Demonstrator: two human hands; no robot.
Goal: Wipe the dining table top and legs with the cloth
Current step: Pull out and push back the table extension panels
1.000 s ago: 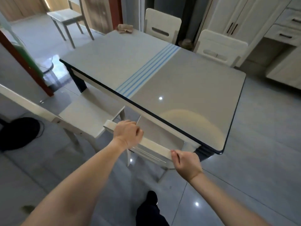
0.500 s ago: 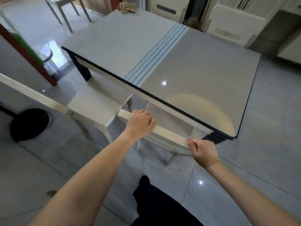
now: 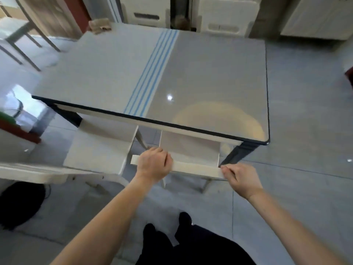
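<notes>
Left hand (image 3: 152, 165) gripping chair back (image 3: 196, 169), right hand (image 3: 242, 178) likewise (cloth (image 3: 100, 25) on table (image 3: 210, 73))

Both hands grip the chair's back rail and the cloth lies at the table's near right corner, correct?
No. The head view shows the cloth at the far left corner of the table. The left hand and right hand do grip the chair's back rail.

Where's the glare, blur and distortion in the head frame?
Head view: pinpoint glare on the table top, a broad warm reflection near its right corner; cloth and far chairs blurred; wide-angle bows the table edges; left hand and right hand gripping the chair back fairly sharp.
</notes>
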